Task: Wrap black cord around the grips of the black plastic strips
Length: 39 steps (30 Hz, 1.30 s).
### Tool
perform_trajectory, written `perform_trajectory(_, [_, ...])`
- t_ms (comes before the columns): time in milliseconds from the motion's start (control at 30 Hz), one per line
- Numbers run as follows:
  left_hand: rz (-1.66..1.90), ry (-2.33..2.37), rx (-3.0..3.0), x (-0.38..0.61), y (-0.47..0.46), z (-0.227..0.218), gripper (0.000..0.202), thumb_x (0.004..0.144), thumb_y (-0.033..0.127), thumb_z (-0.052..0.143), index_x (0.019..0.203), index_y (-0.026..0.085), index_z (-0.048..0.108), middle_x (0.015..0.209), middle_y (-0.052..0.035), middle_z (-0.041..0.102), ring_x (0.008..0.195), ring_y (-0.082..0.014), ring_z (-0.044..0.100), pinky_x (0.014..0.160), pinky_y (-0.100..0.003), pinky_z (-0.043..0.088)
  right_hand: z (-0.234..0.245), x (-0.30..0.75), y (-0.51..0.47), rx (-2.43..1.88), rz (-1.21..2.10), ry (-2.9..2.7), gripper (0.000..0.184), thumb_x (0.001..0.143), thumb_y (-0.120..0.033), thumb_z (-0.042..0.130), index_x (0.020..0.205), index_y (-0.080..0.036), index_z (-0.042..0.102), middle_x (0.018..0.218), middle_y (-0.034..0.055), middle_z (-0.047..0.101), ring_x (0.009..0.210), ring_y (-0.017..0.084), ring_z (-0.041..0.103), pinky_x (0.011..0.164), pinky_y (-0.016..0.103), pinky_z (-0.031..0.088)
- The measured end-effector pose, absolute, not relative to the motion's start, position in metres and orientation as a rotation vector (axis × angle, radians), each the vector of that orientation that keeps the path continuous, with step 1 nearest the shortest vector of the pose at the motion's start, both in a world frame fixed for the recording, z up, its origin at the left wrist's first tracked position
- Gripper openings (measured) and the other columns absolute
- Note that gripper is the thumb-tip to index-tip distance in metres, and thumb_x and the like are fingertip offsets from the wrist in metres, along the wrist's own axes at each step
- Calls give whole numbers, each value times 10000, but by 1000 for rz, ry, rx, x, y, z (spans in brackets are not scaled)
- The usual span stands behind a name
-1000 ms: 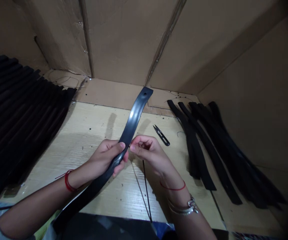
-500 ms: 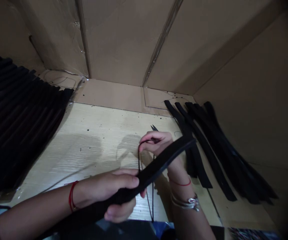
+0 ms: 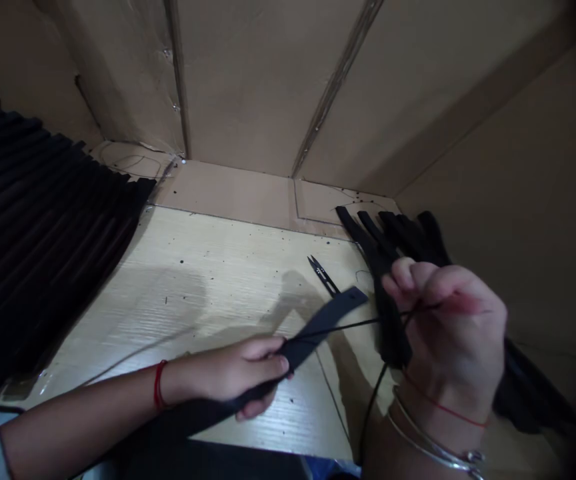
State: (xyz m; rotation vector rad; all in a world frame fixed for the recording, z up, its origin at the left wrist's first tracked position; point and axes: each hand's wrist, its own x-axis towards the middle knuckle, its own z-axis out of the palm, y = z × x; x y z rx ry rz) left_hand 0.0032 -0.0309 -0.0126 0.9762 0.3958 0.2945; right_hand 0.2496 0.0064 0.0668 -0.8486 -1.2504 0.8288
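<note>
My left hand is closed round a long black strap, holding it low over the wooden table with its end pointing right. My right hand is raised at the right, fingers pinched on a thin black cord that runs taut from the strap to the hand and then hangs down. Small black thread snips lie on the table just beyond the strap's end.
A row of black straps lies at the right, partly behind my right hand. A big stack of black straps fills the left side. Cardboard walls close in the back and the right.
The strap has come down from upright to nearly flat, pointing right. My right hand has risen and pulled the cord out taut to the right.
</note>
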Motion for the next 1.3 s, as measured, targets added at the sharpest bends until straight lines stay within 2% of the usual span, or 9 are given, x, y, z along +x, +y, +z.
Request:
perform_trajectory(67, [394,534,1055,1,-19,-20,288,1027,456,393,1041,168,396,522,71,431,388,-66,383,378,-139,327,69,219,-4,-806,927,-1210,348,773,-494,749,653,-224,567,626,-7,368,710,175,564,613,318,488])
perform_trajectory(167, [569,750,1229,-7,2,-26,279,1031,449,377,1020,171,405,542,68,434,392,-63,398,373,-138,315,69,183,-17,-726,1220,-1174,314,880,-467,638,721,-225,516,644,-47,296,392,52,305,376,239,304])
perform_trajectory(233, [662,875,1306,-13,16,-23,247,1031,417,375,976,177,396,514,74,424,371,-63,392,362,-139,298,66,171,-20,-742,1374,-1162,317,894,-423,632,711,-208,487,642,-54,271,406,44,216,386,233,213])
perform_trajectory(333, [783,976,1348,-25,30,-12,223,1033,373,364,916,184,375,483,78,424,371,-61,389,378,-132,298,58,167,-13,-938,1468,-1180,329,856,-385,680,694,-193,466,608,-60,271,475,68,235,450,236,210])
perform_trajectory(467, [872,1007,1427,-37,33,5,244,1027,363,397,870,177,378,486,71,457,403,-54,403,429,-127,328,42,167,0,-1277,1195,-1406,333,810,-392,715,694,-195,473,549,-59,352,494,92,318,459,237,228])
perform_trajectory(633, [921,964,1374,-45,29,16,275,1013,428,404,895,180,389,488,66,475,391,-71,412,409,-140,324,28,161,4,-1254,628,-1888,154,846,-284,696,972,-200,669,655,-1,561,566,134,488,531,267,352])
perform_trajectory(833, [955,878,1233,-48,26,22,303,996,461,448,900,180,393,470,69,461,378,-68,403,396,-128,318,28,158,3,-1167,461,-2004,158,914,-235,587,824,-181,704,561,-4,519,479,113,407,500,271,316])
perform_trajectory(1100, [938,624,972,-40,13,26,280,998,390,444,861,147,467,405,73,396,309,-50,347,344,-96,277,30,155,6,-1176,963,-1801,285,863,-338,651,653,-147,675,477,-59,307,454,72,254,440,250,182])
perform_trajectory(1300, [682,347,688,-41,9,17,305,951,421,484,800,158,517,359,77,318,254,-50,223,281,-105,249,25,151,8,-1155,1136,-1676,317,812,-363,698,583,-153,633,470,-61,305,456,67,236,434,248,162])
